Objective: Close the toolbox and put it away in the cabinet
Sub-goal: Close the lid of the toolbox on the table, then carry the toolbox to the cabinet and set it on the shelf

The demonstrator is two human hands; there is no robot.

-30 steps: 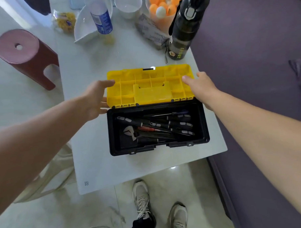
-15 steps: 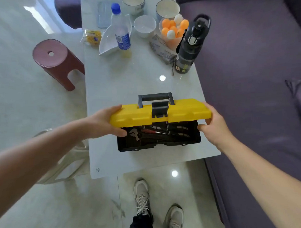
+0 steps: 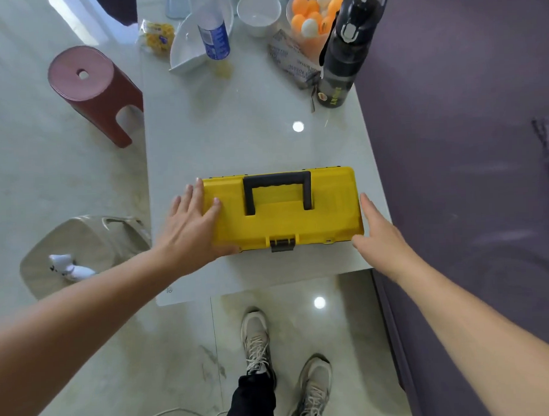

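Note:
The toolbox (image 3: 329,206) lies near the front edge of the white table (image 3: 248,131). Its yellow lid is down flat, with the black handle (image 3: 277,190) folded on top and a dark latch (image 3: 282,243) at the front middle. My left hand (image 3: 193,226) rests flat on the lid's left end, fingers spread. My right hand (image 3: 380,232) is beside the box's right end, fingers straight, at or just off its side. The tools inside are hidden. No cabinet is in view.
At the table's far end stand a black bottle (image 3: 345,49), a water bottle (image 3: 214,35), white bowls (image 3: 258,12) and a bowl of orange and white balls (image 3: 313,13). A red stool (image 3: 91,89) and a beige stool (image 3: 88,248) stand left; a purple sofa (image 3: 467,139) runs along the right.
The lid, lying open a second ago, swung over and now lies flat on the box. Both hands have left its edges; the left lies on top, the right beside it.

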